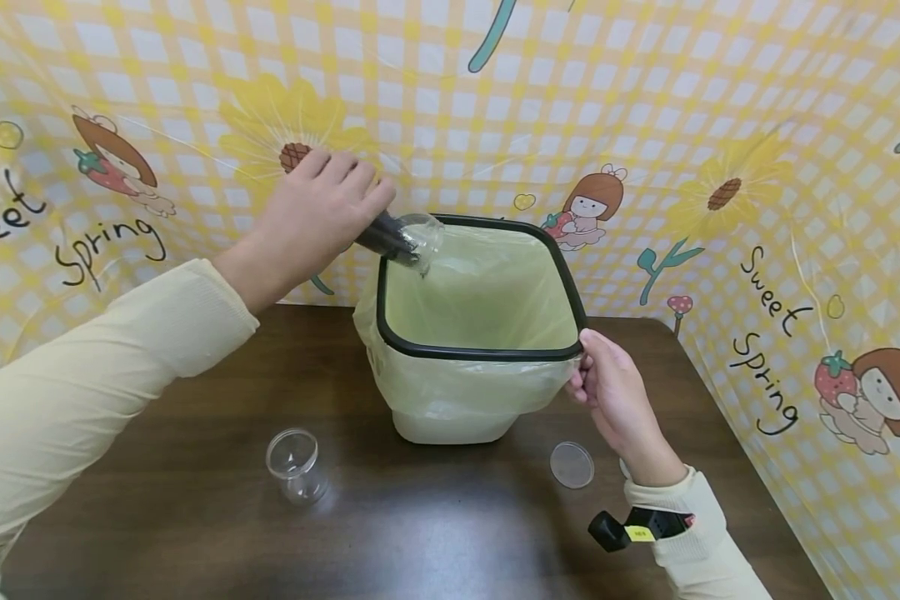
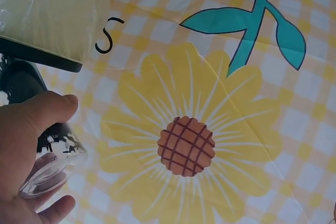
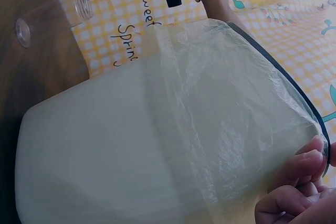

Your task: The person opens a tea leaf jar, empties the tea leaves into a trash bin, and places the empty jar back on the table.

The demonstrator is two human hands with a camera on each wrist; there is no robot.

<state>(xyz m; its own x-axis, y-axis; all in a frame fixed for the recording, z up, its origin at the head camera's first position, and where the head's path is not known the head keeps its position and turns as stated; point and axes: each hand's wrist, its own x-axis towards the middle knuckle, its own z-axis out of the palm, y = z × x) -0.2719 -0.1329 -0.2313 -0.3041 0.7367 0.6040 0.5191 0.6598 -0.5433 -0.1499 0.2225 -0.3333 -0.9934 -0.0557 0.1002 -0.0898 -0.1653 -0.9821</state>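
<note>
My left hand (image 1: 326, 204) grips a clear jar (image 1: 397, 239) with dark, black contents, tilted mouth-down over the far left corner of a trash bin (image 1: 450, 429). In the left wrist view the jar's clear base (image 2: 50, 179) shows below the thumb (image 2: 55, 106), with dark bits clinging to the wall. A thin translucent bag (image 1: 461, 387) lines the bin and folds over its outside beneath a black rim (image 1: 487, 355). At the near right corner my right hand (image 1: 618, 396) pinches the rim, thumb on top and fingers curled underneath.
On the brown table (image 1: 217, 517) a second clear jar (image 1: 296, 467) stands upright, left of the bin. A round clear lid (image 1: 572, 465) lies flat near the right forearm. A checked cloth (image 1: 450, 108) with flower prints hangs behind and along the right side.
</note>
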